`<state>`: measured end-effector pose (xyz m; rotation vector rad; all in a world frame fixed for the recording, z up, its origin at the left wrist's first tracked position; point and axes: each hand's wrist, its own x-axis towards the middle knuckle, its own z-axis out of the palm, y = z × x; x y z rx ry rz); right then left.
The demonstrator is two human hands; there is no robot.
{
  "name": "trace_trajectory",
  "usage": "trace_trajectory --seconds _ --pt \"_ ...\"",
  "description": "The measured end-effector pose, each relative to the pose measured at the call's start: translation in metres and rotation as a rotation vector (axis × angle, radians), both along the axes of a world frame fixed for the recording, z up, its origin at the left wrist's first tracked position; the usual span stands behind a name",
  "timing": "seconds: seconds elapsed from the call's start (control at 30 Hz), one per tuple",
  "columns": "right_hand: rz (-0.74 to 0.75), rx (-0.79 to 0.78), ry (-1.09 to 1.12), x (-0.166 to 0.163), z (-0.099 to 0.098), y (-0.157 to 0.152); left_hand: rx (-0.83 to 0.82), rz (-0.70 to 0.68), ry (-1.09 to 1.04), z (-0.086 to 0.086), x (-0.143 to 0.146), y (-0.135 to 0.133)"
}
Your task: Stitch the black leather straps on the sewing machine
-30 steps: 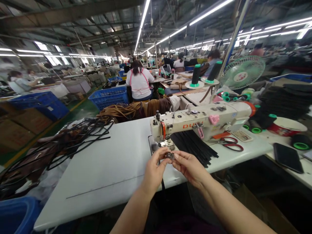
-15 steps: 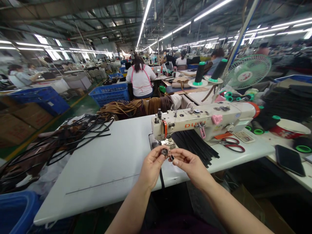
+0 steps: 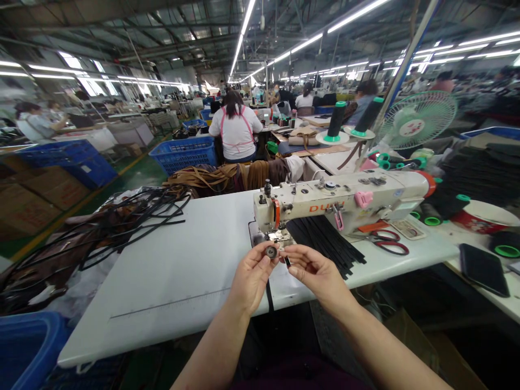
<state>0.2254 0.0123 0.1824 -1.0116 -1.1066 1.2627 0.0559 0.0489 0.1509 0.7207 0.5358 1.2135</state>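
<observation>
My left hand pinches a small round dark bobbin between thumb and fingertips, just in front of the needle area of the cream sewing machine. My right hand is beside it, fingers pinched on a tiny dark piece, possibly a thread end. A narrow black strap hangs down between my hands over the edge of the white table. Both hands hover above the table's front edge.
Black strips lie under the machine arm, red-handled scissors to their right. Tangled black straps pile at the table's left, and a blue bin sits at the lower left. Thread cones, a fan, a phone. A person sits ahead.
My hands have drawn slightly apart and the left has turned the bobbin so that its round face shows. The view has shifted a little.
</observation>
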Motion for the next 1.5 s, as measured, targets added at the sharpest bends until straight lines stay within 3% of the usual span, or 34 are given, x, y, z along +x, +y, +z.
trace_trajectory --seconds 0.37,0.63,0.93,1.17,1.5 --pt "-0.191 0.263 -0.508 0.005 -0.001 -0.006 -0.109 -0.153 0.015 0.013 0.002 -0.012" --pt "-0.194 0.521 -0.733 0.003 -0.003 -0.008 0.154 -0.051 0.401 0.009 0.005 -0.011" --pt "-0.183 0.504 -0.686 0.008 0.004 -0.008 0.268 0.081 0.641 0.017 0.006 -0.012" --pt "-0.218 0.458 -0.630 0.007 0.000 -0.008 0.515 0.278 0.768 0.014 0.004 -0.014" --pt "-0.193 0.438 -0.655 0.007 -0.002 -0.008 0.558 0.291 0.802 0.014 0.002 -0.013"
